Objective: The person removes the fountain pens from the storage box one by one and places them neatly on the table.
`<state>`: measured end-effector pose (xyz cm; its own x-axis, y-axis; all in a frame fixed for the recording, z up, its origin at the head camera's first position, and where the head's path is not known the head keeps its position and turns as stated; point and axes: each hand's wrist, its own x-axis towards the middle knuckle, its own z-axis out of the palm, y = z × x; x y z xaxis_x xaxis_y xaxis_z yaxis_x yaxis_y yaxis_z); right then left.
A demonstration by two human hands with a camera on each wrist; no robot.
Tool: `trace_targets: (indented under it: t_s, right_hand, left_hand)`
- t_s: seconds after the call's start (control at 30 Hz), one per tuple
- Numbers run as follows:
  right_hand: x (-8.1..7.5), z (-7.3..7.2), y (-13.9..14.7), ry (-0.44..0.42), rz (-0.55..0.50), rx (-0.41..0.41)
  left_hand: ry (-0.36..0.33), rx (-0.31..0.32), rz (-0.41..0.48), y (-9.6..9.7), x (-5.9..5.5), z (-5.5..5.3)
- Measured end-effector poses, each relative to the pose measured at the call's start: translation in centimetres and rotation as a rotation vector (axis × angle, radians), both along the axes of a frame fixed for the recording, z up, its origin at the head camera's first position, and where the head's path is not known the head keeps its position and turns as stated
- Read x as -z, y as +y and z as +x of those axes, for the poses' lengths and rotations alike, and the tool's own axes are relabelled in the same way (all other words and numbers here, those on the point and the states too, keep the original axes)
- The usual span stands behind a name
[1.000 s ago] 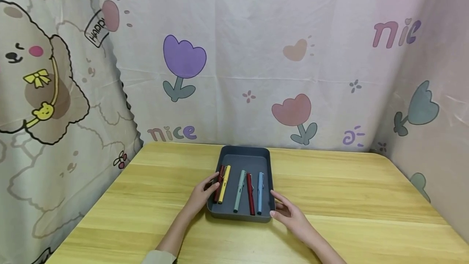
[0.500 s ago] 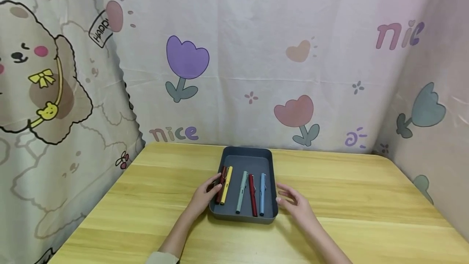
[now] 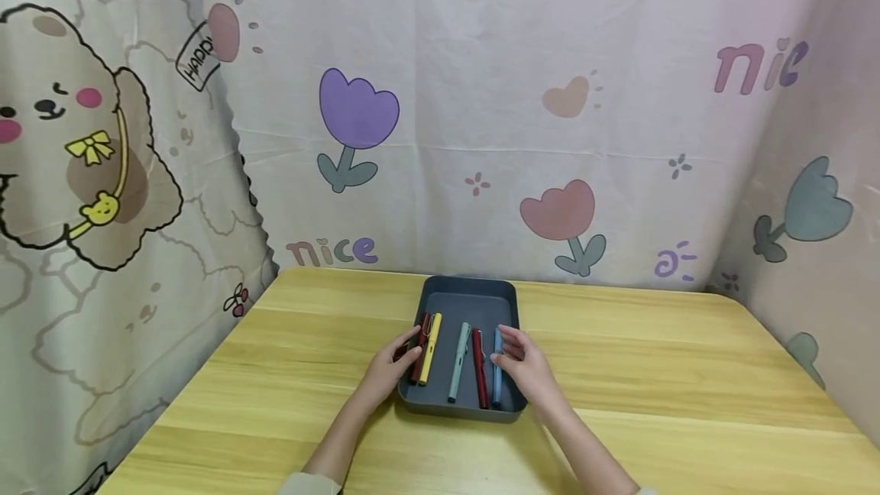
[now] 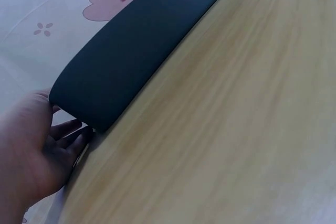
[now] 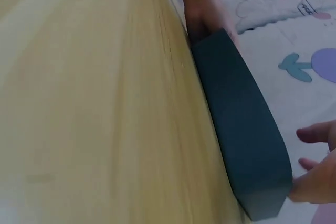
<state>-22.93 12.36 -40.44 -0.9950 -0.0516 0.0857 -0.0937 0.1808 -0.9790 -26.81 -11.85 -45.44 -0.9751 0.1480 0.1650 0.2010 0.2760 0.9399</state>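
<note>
A dark grey tray [image 3: 462, 412] stands on the table with several capped pens inside. From left to right lie a dark red pen [image 3: 418, 365], a yellow pen [image 3: 431, 348], a pale green pen [image 3: 459, 361], a red pen [image 3: 480, 369] and a blue pen [image 3: 497, 389]. My left hand [image 3: 382, 374] grips the tray's left side, thumb at the rim and fingers against the outer wall, as the left wrist view shows. Over the tray's right side, my right hand [image 3: 532, 373] reaches above the blue pen, covering part of it. Its thumb and fingers are spread apart in the right wrist view.
The wooden table [image 3: 660, 373] extends on both sides of the tray. Behind it hangs a printed curtain [image 3: 440, 212] with flowers and lettering, and it continues along the left and right sides. The tray's far end is close to the table's back edge.
My right hand has left the tray's right wall, moved out slightly, then come up and left over the blue pen. The left hand keeps its place on the tray. The head view has shifted slightly.
</note>
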Motion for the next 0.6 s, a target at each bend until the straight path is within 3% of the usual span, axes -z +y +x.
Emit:
trace_targets:
  t_s: [0.2, 0.37, 0.6]
  right_hand:
    - [-0.1, 0.1, -1.4, -0.106, 0.018, -0.004]
    - [0.3, -0.5, -2.0, -0.139, -0.003, 0.056]
    - [1.0, -1.6, -2.2, -0.205, -0.048, 0.047]
  left_hand:
    - [0.000, 0.000, 0.009, 0.0, 0.1, -0.1]
    - [-0.001, -0.010, 0.004, 0.1, 0.0, -0.1]
    - [0.000, -0.013, -0.002, 0.0, 0.2, -0.3]
